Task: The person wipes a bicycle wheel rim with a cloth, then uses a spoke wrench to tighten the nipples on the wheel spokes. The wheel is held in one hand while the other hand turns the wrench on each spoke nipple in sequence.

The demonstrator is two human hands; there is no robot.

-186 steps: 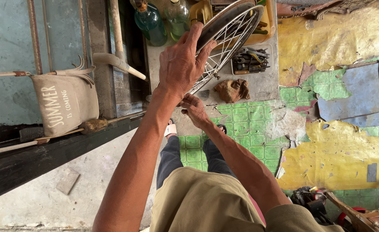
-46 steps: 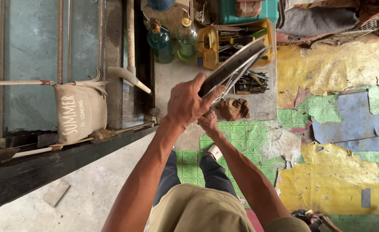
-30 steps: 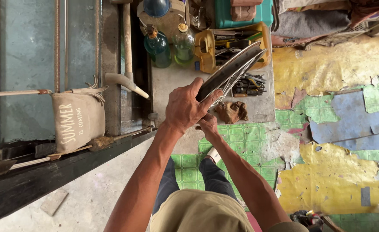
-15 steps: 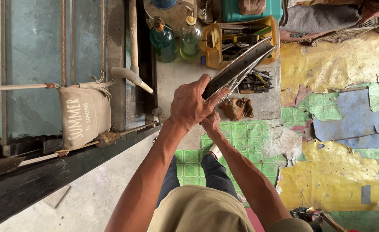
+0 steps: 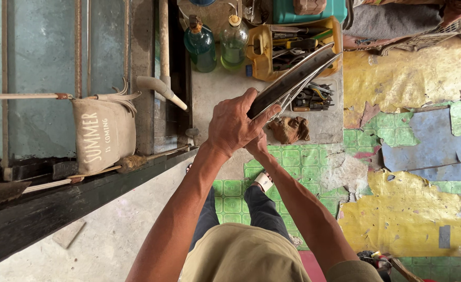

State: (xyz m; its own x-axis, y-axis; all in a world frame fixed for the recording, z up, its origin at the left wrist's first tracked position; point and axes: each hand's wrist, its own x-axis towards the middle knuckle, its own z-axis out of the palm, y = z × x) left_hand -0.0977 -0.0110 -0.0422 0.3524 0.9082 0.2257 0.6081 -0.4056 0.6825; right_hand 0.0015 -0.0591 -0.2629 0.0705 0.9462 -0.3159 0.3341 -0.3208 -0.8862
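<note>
Left arm: bare, stretched out from 7 o'clock up toward 12 o'clock, elbow nearly straight.
Left hand (image 5: 234, 125): back facing the camera, fingers (image 5: 262, 116) curled closed in a grip, thumb pointing to 1 o'clock.
Right arm: bare, running from 5 o'clock up toward 11 o'clock.
Right hand (image 5: 258, 144): mostly hidden under the left hand; its grip cannot be judged.

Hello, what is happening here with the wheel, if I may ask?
A person holds a spoked bicycle wheel up, seen almost edge-on. The left hand grips its rim from above; the right hand sits under it, mostly hidden. Beyond the wheel, a yellow tool tray, two glass bottles and a brown rag lie on the concrete floor.
</note>
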